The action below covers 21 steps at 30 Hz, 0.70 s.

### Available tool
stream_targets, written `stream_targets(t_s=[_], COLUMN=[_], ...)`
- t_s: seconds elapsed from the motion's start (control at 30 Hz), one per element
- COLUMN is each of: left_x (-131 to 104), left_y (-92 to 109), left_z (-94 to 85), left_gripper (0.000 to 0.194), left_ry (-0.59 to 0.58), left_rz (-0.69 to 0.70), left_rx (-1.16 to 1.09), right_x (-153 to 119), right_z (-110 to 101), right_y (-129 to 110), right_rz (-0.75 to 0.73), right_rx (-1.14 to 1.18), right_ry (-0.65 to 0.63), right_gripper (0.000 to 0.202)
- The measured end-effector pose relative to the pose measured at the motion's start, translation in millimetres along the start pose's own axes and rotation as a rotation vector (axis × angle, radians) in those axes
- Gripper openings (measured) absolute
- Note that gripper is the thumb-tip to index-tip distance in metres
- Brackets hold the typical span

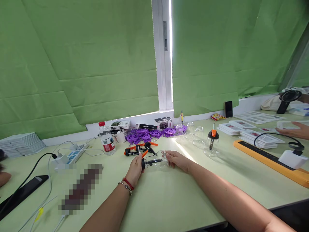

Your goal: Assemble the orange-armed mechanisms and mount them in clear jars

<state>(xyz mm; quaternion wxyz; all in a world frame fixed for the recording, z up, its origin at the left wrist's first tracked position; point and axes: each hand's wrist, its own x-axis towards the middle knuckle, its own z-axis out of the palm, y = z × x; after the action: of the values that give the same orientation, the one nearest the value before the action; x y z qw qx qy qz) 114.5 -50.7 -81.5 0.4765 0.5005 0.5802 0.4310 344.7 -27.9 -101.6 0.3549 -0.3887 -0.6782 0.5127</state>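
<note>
My left hand (135,167) is closed around the black cap of a black-and-orange pump top (151,162), with its orange lever sticking up by the thumb. The pump's dark stem lies inside a clear glass bottle (158,163), tilted on its side. My right hand (178,159) grips the bottle's wide base. Whether the cap is seated on the neck I cannot tell. Just beyond my left hand lie several more black-and-orange pump tops (138,150). To the right, an upright clear bottle (213,149) carries the same kind of top.
Purple plastic pieces (144,134) are heaped by the window, beside clear glass bottles (199,135). A water bottle (106,141) and power strip (76,154) stand left. An orange power strip (267,161), white card stacks (253,137) and another person's hand (294,130) are right.
</note>
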Motion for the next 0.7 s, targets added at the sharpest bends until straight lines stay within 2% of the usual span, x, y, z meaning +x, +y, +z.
stream_targets(t_s=[0.13, 0.27, 0.37, 0.57, 0.7], left_x=[0.4, 2.4, 2.8, 0.2, -0.2], left_y=[1.2, 0.2, -0.3, -1.0, -1.6], left_z=[-1.0, -2.5, -2.7, -1.4, -1.2], left_gripper=[0.042, 0.040, 0.039, 0.042, 0.044], left_ry=[0.045, 0.065, 0.076, 0.062, 0.060], left_rz=[-0.028, -0.040, -0.034, 0.042, -0.010], left_rx=[-0.040, -0.071, -0.073, -0.057, -0.062], right_x=[-1.2, -2.8, -2.8, -0.9, 0.0], right_z=[1.4, -1.7, -4.0, -3.5, -0.7], right_y=[-0.6, -1.4, 0.3, 6.5, 5.0], right_rz=[-0.030, -0.066, -0.051, -0.006, 0.029], right_rx=[0.091, 0.099, 0.108, 0.111, 0.057], right_ry=[0.034, -0.065, -0.093, -0.101, -0.050], right_gripper=[0.068, 0.073, 0.082, 0.074, 0.067])
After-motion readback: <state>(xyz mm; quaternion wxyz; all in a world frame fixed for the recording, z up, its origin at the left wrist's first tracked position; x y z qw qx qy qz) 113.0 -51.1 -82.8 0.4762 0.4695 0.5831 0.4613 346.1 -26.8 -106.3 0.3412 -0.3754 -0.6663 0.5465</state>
